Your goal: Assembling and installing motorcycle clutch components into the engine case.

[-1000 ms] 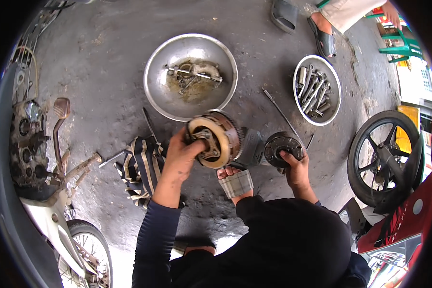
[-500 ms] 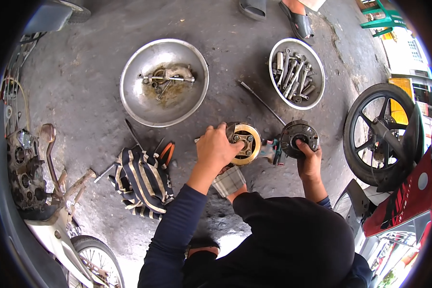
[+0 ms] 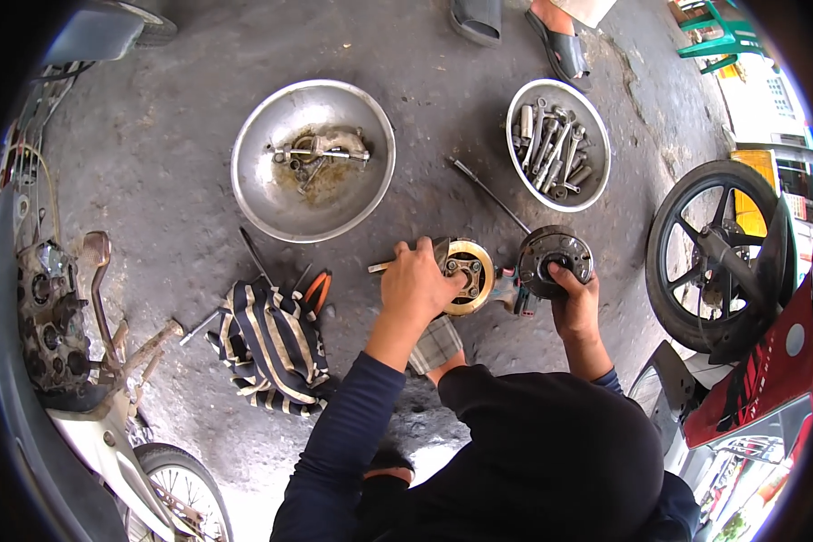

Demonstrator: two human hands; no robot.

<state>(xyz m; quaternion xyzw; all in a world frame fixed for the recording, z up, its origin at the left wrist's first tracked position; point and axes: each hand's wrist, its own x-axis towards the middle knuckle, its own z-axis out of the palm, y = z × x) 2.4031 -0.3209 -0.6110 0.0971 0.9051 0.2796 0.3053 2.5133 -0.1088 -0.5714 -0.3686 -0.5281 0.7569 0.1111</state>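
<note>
My left hand is wrapped round a round metal clutch part with a gold-coloured ring and several bolts about its centre. Its thumb presses on the middle; the far fingers are over the edge. My right hand grips a dark, drum-like round metal part, thumb on its central hole. The two parts are apart, side by side. Between them shows a teal and black tool, partly hidden. A short brass-coloured end sticks out left of my left hand; what it belongs to is hidden.
Beyond my hands stand a metal bowl with oily parts and a smaller one full of sockets and wrenches. A long rod, a striped cloth and orange-handled pliers lie nearby. Motorcycle parts flank me; a person's sandalled foot is ahead.
My left hand, with the gold-ringed clutch part, has shifted slightly right. My right hand has brought the dark drum-like part slightly left. Both hands keep their grip, and the view has moved a little.
</note>
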